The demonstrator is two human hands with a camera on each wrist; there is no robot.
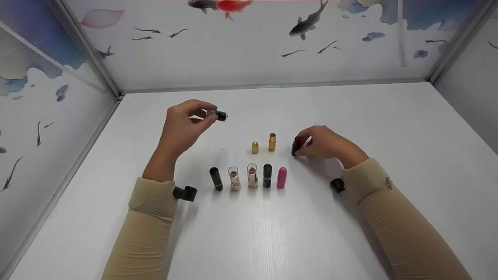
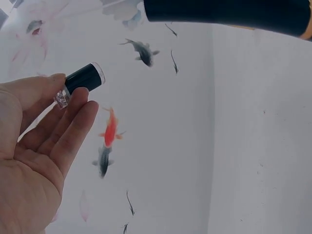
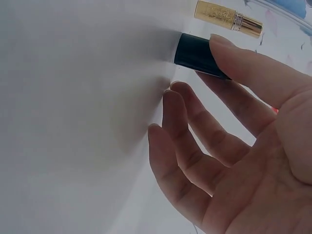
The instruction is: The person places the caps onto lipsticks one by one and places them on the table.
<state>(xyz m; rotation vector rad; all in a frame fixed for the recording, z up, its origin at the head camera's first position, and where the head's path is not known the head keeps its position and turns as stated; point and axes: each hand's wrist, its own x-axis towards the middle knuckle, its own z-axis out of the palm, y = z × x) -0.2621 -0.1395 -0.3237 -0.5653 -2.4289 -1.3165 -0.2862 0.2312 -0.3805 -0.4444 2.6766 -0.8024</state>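
My left hand (image 1: pixel 183 124) is raised over the back left of the table. Thumb and fingertips pinch a short black lipstick cap with clear ends (image 2: pixel 84 79), clear of the tabletop. At the right, my right hand (image 1: pixel 325 142) pinches a dark lipstick tube (image 3: pixel 195 52) between thumb and fingers. Its black lower end is at the table surface, and a dark red part shows above; the fingers hide the rest. The other fingers of that hand are loosely bent. Closest to it stands an open gold lipstick tube (image 1: pixel 272 142), with a gold bullet-shaped cap (image 1: pixel 255 147) to its left.
In front runs a row: a black tube (image 1: pixel 216 179), two rose-gold lipsticks with clear tops (image 1: pixel 234 182) (image 1: pixel 252 179), another black lipstick (image 1: pixel 267 175) and a pink one (image 1: pixel 281 177). Printed panels (image 1: pixel 249 58) wall in the white table (image 1: pixel 249 241) at back and sides.
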